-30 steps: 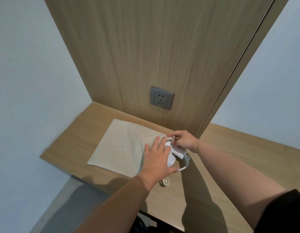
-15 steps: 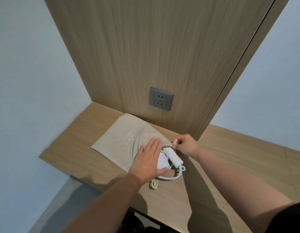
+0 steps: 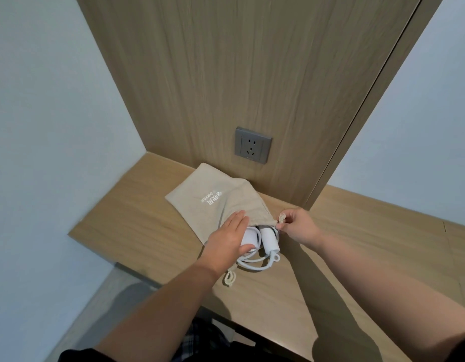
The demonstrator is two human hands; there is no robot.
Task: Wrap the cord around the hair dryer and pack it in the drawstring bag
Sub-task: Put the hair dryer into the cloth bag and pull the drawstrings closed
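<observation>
Hair dryer [image 3: 269,240] sits under our left hand [image 3: 226,241], which lies flat on it, fingers straight, pushing it in. Our right hand [image 3: 296,226] pinches the mouth of the drawstring bag [image 3: 213,194] by the knotted drawstring [image 3: 281,216] (rim or string itself, kinda hard to tell). Dryer's roughly half inside, handle end and a loop of cord [image 3: 254,266] poking out, so we're at the stuffing step. Next, we reckon: tuck that loop in, shove the rest through, then cinch the strings. All on the wooden desk [image 3: 147,205] below the socket [image 3: 253,145].
</observation>
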